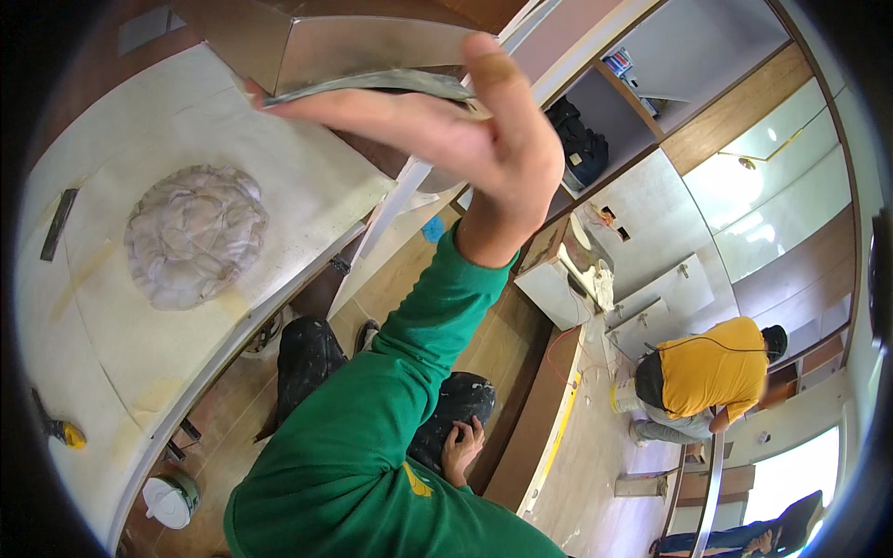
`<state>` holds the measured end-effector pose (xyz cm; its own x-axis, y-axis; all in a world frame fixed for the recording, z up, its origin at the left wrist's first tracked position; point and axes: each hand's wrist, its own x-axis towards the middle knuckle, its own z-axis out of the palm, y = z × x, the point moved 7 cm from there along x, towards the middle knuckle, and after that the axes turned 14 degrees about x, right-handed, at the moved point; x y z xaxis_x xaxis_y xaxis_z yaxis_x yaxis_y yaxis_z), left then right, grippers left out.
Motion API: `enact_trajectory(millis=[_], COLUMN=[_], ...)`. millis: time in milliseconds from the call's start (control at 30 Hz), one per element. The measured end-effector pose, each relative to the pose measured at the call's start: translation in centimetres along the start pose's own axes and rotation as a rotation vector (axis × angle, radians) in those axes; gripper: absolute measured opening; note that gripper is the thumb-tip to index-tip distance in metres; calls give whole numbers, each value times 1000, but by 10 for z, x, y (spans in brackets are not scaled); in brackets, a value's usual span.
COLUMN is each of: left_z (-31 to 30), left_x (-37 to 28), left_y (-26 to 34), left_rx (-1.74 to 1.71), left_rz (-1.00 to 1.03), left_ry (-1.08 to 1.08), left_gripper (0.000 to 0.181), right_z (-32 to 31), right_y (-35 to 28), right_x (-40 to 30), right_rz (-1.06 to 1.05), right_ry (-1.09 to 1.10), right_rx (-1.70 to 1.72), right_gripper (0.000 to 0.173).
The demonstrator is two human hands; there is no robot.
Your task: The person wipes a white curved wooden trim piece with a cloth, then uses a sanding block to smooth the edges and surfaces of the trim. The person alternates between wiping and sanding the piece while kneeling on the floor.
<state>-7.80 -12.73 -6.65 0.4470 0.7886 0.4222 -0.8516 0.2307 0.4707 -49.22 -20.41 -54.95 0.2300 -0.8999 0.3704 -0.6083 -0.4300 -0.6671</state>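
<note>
My left hand (509,132) is raised at the top of the view, thumb up and fingers stretched to the left. Between its thumb and fingers is a thin, bent grey sheet (391,80), possibly sandpaper. The sheet is close to a smooth brown panel (370,49); whether they touch I cannot tell. Resting on my dark, paint-specked right knee, my right hand (462,448) holds nothing, its fingers loosely curled. To the left, a round piece of gathered pale fabric (197,236) lies on a dusty white worktop (307,195).
A dark bar (59,224) and a black-and-yellow tool (66,434) lie on the worktop. Below its edge stands a white-lidded bucket (169,501). A yellow spirit level (558,439) lies along a ledge. At right, a person in a yellow shirt (711,366) bends forward.
</note>
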Motion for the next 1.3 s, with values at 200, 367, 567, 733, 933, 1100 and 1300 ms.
enact_trajectory(millis=[200, 367, 567, 733, 933, 1100, 1300], left_z=[3, 11, -11, 20, -11, 16, 4], left_x=[-11, -19, 6, -43, 17, -42, 6], left_y=[11, -3, 6, -10, 2, -6, 0], left_rx=[-217, -50, 73, -111, -163, -68, -81], left_rz=[-62, 22, 84, 72, 29, 49, 94], left_ry=[-32, -51, 36, 19, 230, -22, 87], left_gripper=[100, 101, 101, 98, 96, 94, 95], right_z=[-1, 1, 2, -4, -1, -7, 7], right_y=[5, 0, -3, 1, -8, 6, -6], right_x=[-1, -2, 2, -5, 2, -8, 10], right_rz=[5, -12, -21, 36, 28, 43, 11], right_ry=[3, 18, -3, 8, 8, 19, 1], right_rx=[-24, -18, -25, -25, -12, -47, -18], right_gripper=[14, 13, 13, 14, 13, 13, 14])
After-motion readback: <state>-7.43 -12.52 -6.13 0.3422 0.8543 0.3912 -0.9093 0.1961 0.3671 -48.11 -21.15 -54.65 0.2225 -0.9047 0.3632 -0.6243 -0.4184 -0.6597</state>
